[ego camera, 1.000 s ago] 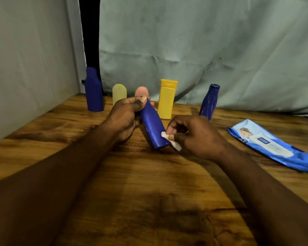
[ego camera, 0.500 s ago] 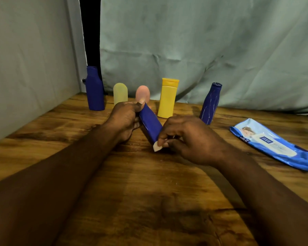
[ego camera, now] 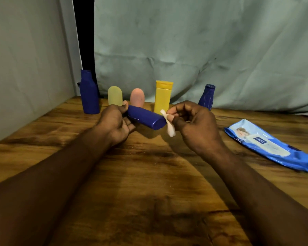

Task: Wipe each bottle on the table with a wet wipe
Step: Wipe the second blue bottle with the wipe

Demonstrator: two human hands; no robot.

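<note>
Head view: on the wooden table point(ego camera: 149, 183) the blue wipes pack point(ego camera: 270, 144) lies where it lay, well right of the right hand point(ego camera: 194, 125) and its fingers. Beyond the fingertips the tall blue bottle point(ego camera: 89, 96), yellow bottle point(ego camera: 162, 98), small blue bottle point(ego camera: 206, 97), pale yellow bottle point(ego camera: 115, 95) and pink bottle point(ego camera: 137, 97) stand unmoved. The held blue bottle point(ego camera: 144, 117) has changed: half a second ago it leaned with its base on the wood; now it lies nearly level in the air, its neck end wrapped in the curled fingers of the left hand point(ego camera: 114, 125). Right thumb and forefinger pinch the wet wipe point(ego camera: 170, 128) at its base edge. Pack label — too blurred to read.
</note>
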